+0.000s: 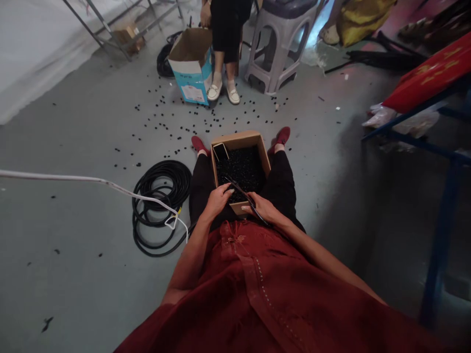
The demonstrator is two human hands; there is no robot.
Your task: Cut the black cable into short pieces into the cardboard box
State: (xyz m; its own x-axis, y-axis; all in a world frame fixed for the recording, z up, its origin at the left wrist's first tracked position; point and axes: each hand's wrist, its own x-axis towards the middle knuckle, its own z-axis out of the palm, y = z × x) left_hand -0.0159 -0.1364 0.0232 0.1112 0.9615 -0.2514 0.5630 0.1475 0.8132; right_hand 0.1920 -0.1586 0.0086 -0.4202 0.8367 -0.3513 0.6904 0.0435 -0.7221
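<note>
Black thin strip [243, 192], pinched in right hand [263, 208], slants over cardboard box [239, 138] of pellets [245, 166]; left hand [218, 198] half-open beside.

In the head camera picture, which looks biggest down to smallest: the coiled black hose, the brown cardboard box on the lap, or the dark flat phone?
1. Coiled black hose, only slightly bigger.
2. Brown cardboard box, nearly the same size, so the order of these two is unsure.
3. Dark flat phone, clearly smallest.
</note>
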